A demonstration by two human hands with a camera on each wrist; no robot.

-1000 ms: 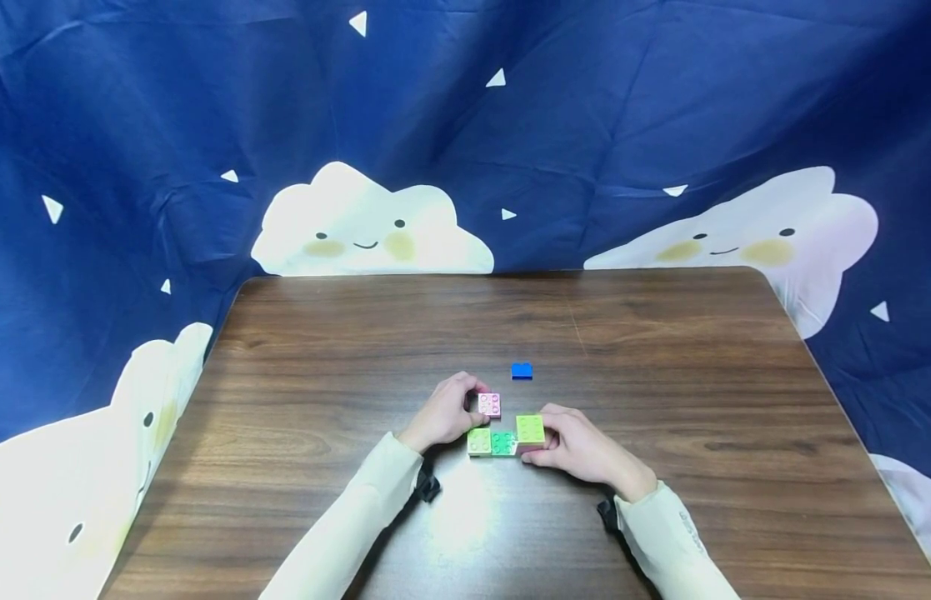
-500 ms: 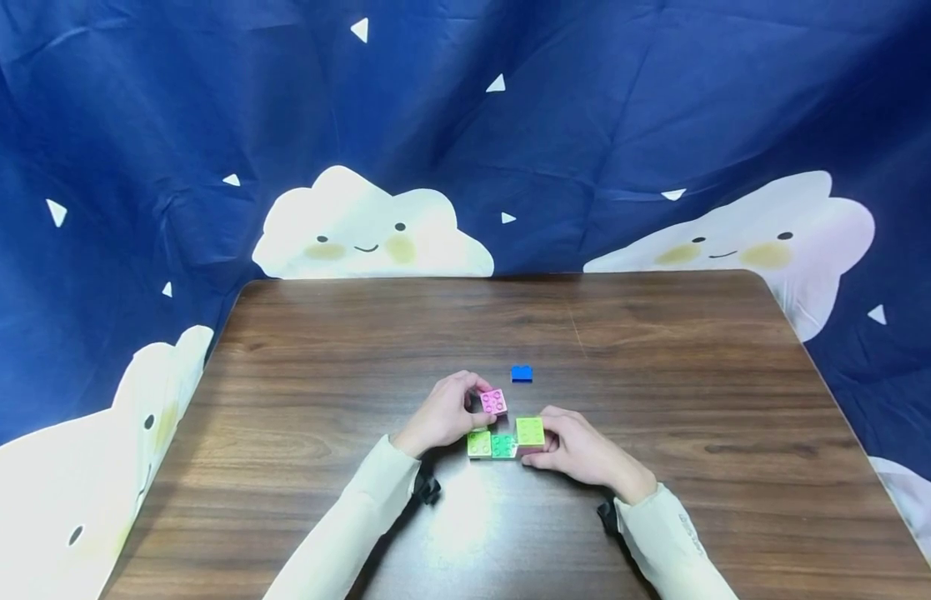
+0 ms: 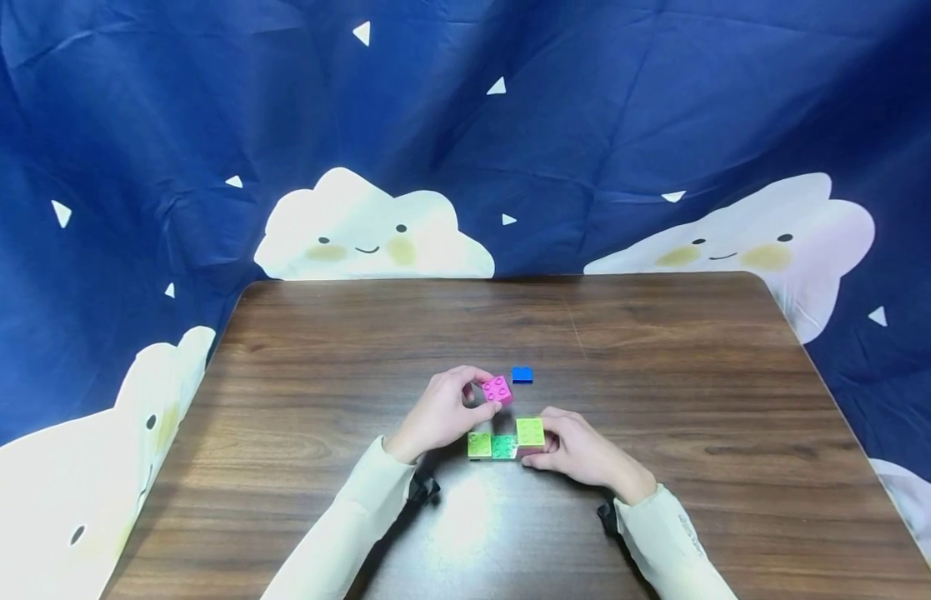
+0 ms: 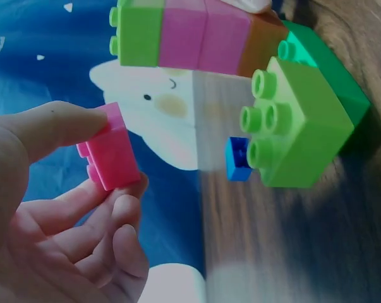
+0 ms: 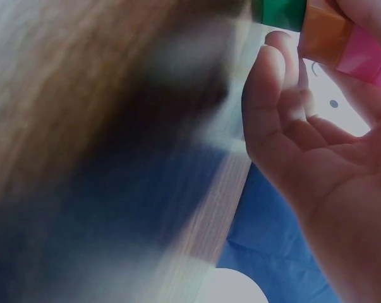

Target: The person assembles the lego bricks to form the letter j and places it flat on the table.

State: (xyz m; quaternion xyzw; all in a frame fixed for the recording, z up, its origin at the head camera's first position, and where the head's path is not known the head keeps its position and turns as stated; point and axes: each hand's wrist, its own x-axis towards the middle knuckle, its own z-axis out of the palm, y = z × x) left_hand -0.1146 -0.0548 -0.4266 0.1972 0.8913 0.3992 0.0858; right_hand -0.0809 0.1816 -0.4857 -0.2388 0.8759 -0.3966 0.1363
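Observation:
Between thumb and fingers, my left hand (image 3: 441, 412) pinches a pink toy brick (image 3: 498, 390) above the table; its studs face left in the left wrist view. Closer to me lies a joined build with a low lime brick (image 3: 478, 444) at its left and a green brick (image 3: 503, 447) in the middle. At its right rises a stack of an orange brick (image 4: 263, 47), two pink bricks (image 4: 184, 35) and a lime brick (image 3: 530, 432) on top. My right hand (image 3: 585, 450) grips this stack from the right side, its fingertips partly hidden in the head view.
A small blue brick (image 3: 522, 375) lies on the brown wooden table (image 3: 345, 333), just behind the pink brick. Past the table's far edge hangs a dark blue curtain (image 3: 427, 100) with white clouds.
My left hand has lifted the pink brick and carried it away from the build, slightly back and right, turning it a little. My right hand stays on the stack.

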